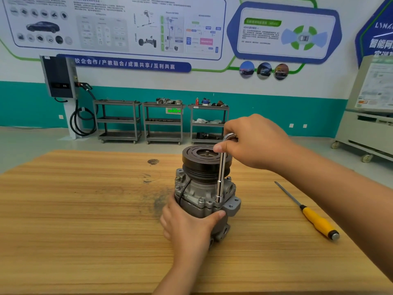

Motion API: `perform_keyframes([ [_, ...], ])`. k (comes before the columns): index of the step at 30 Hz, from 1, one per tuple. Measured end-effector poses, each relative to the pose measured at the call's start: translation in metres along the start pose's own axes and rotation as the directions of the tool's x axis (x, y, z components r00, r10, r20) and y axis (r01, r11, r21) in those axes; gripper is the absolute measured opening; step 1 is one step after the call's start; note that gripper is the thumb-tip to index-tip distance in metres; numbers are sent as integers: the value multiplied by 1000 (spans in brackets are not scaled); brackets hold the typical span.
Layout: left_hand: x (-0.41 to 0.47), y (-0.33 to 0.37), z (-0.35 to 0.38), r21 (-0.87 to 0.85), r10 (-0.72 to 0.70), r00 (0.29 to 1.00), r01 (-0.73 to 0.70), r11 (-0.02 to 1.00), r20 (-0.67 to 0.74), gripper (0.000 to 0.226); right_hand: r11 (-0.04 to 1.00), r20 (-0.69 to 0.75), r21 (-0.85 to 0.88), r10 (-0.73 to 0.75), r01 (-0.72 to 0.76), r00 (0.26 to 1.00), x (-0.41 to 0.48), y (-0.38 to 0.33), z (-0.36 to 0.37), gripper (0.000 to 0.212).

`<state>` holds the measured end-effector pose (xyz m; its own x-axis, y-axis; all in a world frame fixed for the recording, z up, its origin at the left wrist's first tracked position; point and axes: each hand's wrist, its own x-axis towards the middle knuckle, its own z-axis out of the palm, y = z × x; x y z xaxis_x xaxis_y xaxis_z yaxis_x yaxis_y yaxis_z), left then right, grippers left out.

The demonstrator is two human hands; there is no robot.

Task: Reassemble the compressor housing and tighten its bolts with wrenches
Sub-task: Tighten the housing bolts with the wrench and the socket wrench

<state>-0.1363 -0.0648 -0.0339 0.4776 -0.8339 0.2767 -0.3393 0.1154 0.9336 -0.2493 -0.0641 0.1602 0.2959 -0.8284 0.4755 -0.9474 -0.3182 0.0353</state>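
Observation:
A grey metal compressor (200,191) stands upright on the wooden table (85,209), its black pulley (197,158) on top. Several bolts ring the housing flange. A chrome L-shaped socket wrench (221,173) stands vertically with its socket down on a bolt at the front right of the flange. My right hand (253,141) grips the wrench's bent top end. My left hand (189,224) wraps around the lower body of the compressor, thumb across its front.
A yellow-handled screwdriver (310,216) lies on the table to the right of the compressor. Dark stains mark the wood left of the compressor. Beyond the table stand three grey tool carts (163,122) and a wall charger (59,77).

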Motion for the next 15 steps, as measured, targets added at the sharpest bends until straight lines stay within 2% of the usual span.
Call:
perform_keyframes([
  [7,-19,19,28,-8,-120,973,121,993,-199,128,996,-40,-41,79,-81,996,4,9,7,37],
  [12,-19,22,35,-1,-116,969,118,993,-218,128,991,-90,-47,121,-126,989,6,10,11,40],
  [15,-20,17,32,24,-99,980,104,994,-175,122,997,-75,-30,62,-64,995,6,11,10,37],
])
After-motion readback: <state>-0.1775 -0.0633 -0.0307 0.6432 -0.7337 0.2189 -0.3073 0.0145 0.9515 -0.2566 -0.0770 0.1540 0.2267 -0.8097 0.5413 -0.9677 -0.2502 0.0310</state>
